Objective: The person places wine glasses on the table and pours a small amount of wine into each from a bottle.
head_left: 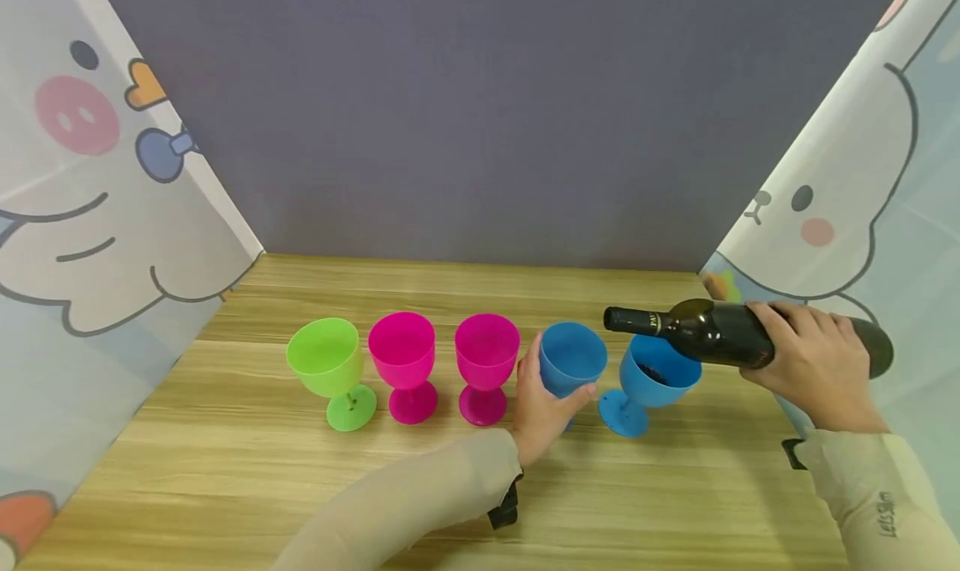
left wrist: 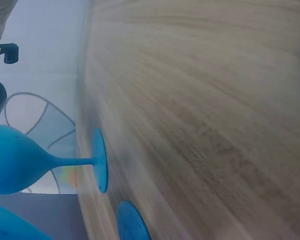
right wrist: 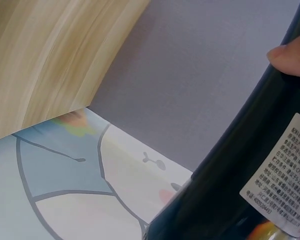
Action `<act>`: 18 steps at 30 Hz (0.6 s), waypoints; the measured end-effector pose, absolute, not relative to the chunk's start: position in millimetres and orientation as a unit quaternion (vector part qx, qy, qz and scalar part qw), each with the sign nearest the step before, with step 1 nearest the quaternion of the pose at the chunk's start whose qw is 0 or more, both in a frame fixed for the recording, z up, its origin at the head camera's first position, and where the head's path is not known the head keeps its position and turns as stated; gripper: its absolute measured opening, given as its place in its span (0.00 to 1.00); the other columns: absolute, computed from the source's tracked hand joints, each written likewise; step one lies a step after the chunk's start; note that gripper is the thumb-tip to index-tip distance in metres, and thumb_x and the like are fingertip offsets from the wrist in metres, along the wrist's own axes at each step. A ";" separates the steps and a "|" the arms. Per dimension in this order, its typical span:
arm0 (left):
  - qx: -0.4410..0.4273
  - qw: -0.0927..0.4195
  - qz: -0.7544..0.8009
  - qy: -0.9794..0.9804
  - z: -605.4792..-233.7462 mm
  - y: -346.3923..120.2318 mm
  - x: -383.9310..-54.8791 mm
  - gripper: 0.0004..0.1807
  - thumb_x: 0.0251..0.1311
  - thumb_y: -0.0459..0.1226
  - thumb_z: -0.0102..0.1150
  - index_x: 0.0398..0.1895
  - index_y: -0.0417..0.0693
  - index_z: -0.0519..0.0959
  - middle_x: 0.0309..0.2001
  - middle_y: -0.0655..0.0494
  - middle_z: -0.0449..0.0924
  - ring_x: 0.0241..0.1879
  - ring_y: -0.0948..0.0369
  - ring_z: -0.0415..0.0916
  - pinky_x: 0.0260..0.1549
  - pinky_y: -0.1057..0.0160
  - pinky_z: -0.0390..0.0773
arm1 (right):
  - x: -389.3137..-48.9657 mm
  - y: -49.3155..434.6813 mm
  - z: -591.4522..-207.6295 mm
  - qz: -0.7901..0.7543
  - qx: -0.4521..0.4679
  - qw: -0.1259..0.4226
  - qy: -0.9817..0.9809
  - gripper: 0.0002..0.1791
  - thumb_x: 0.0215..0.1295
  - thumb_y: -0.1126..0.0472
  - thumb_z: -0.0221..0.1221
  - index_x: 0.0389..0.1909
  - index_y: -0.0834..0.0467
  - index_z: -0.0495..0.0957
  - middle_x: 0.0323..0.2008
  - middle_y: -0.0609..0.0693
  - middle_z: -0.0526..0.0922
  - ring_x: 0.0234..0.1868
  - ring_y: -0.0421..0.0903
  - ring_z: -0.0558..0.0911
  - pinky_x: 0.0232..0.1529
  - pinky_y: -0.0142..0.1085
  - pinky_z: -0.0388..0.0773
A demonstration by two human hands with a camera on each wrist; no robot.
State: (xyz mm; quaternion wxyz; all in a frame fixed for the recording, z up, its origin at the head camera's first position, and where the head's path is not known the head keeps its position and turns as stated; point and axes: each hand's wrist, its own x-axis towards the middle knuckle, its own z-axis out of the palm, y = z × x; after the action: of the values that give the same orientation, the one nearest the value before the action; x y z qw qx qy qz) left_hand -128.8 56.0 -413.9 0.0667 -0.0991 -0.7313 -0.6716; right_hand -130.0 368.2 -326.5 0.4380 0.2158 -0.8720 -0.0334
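My left hand [head_left: 546,408] holds a blue goblet [head_left: 573,354], fingers on its left side and thumb across its near side. In the left wrist view part of its bowl [left wrist: 12,225] shows at the bottom edge. My right hand [head_left: 813,363] grips a dark wine bottle [head_left: 720,331] around its body. The bottle lies nearly level in the air, its neck pointing left above another blue goblet [head_left: 660,392]. Something dark lies inside that goblet. A printed white label [right wrist: 282,177] shows on the bottle in the right wrist view.
Left of the held goblet stand two magenta goblets [head_left: 486,354] [head_left: 402,354] and a green goblet [head_left: 326,363], roughly in a row on the wooden table [head_left: 225,471]. A grey panel [head_left: 480,121] rises behind, with cartoon-printed panels [head_left: 112,246] at both sides.
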 end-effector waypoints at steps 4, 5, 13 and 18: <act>-0.100 0.059 -0.704 -0.700 -414.5 56.6 -132.2 0.50 0.51 0.43 0.69 0.73 0.42 0.50 0.66 0.42 0.58 0.62 0.43 0.60 0.56 0.41 0.68 | -131.4 367.2 -327.1 -0.024 0.222 0.446 -0.867 0.41 0.60 0.31 0.37 0.49 0.63 0.76 0.39 0.69 0.78 0.33 0.70 0.75 0.34 0.64 0.69; -0.100 0.056 -0.710 -0.695 -414.4 56.6 -132.8 0.50 0.51 0.42 0.69 0.73 0.42 0.50 0.67 0.42 0.57 0.62 0.43 0.59 0.56 0.41 0.68 | -131.4 367.0 -327.4 -0.022 0.223 0.445 -0.867 0.41 0.60 0.31 0.37 0.49 0.63 0.76 0.39 0.69 0.78 0.33 0.70 0.75 0.34 0.64 0.69; -0.096 0.053 -0.709 -0.696 -413.9 57.7 -138.6 0.50 0.50 0.44 0.69 0.73 0.44 0.51 0.66 0.43 0.58 0.61 0.43 0.61 0.54 0.43 0.71 | -129.0 367.6 -328.3 -0.036 0.220 0.427 -0.876 0.41 0.60 0.33 0.37 0.49 0.65 0.76 0.40 0.69 0.78 0.35 0.70 0.75 0.36 0.63 0.70; -0.100 0.048 -0.700 -0.706 -413.5 57.0 -139.5 0.48 0.51 0.43 0.69 0.73 0.47 0.53 0.65 0.44 0.60 0.61 0.44 0.62 0.53 0.43 0.71 | -129.6 367.0 -328.6 -0.029 0.221 0.441 -0.869 0.41 0.60 0.32 0.37 0.49 0.64 0.77 0.39 0.69 0.78 0.34 0.70 0.76 0.35 0.63 0.69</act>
State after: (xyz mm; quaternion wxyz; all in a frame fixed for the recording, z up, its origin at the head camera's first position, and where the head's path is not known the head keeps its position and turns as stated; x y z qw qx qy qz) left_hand -139.5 57.0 -413.5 0.0477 -0.1002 -0.7056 -0.6999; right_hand -129.6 367.0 -328.6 0.4411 0.2212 -0.8693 -0.0287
